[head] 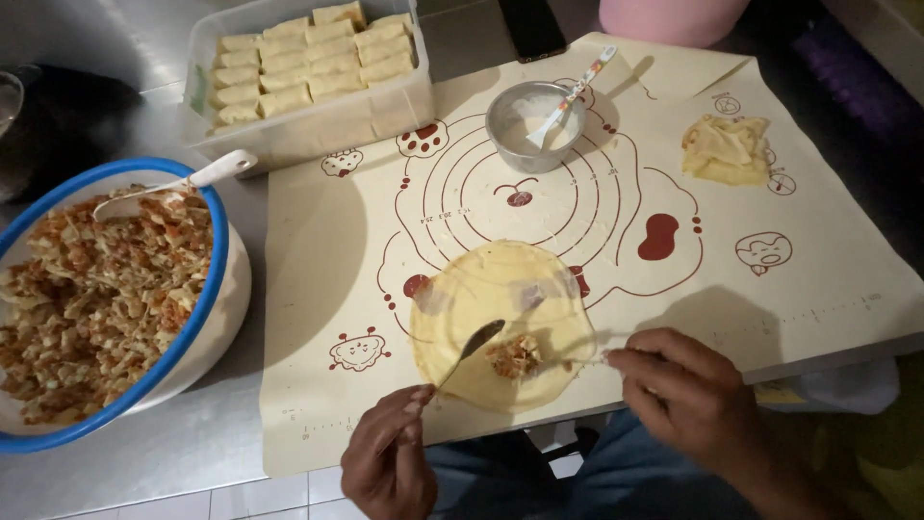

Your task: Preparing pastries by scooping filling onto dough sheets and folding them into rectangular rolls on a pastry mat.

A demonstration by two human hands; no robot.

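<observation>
Two hands work at the near edge of a cream baking mat (318,318) printed with red rings and cartoon marks. Starting at nine o'clock of the view, a blue-rimmed bowl (214,279) holds a heap of chopped brownish filling (87,299), with a white-handled spoon (178,185) resting in it. At eleven o'clock stands a clear plastic tub (318,120) packed with rows of pale folded rolls (308,58). At twelve o'clock, on the mat's rings, sits a small metal bowl (500,135) of white paste with a patterned spoon (568,96) leaning in it.

At six o'clock the left hand (390,462) has its fingers closed together around the handle of a metal spoon (469,349), whose bowl lies over the round yellow wrapper (481,289). That wrapper lies flat on the mat near its lower edge, and a small mound of filling (515,358) sits on the wrapper's lower half, just beside the spoon's tip at its three o'clock.

At four o'clock the right hand (688,395) rests on the mat's edge, fingertips pinched together on a thin utensil (582,361) that points toward the mound; what kind it is cannot be told. At two o'clock a crumpled stack of spare wrappers (727,149) lies well apart.
</observation>
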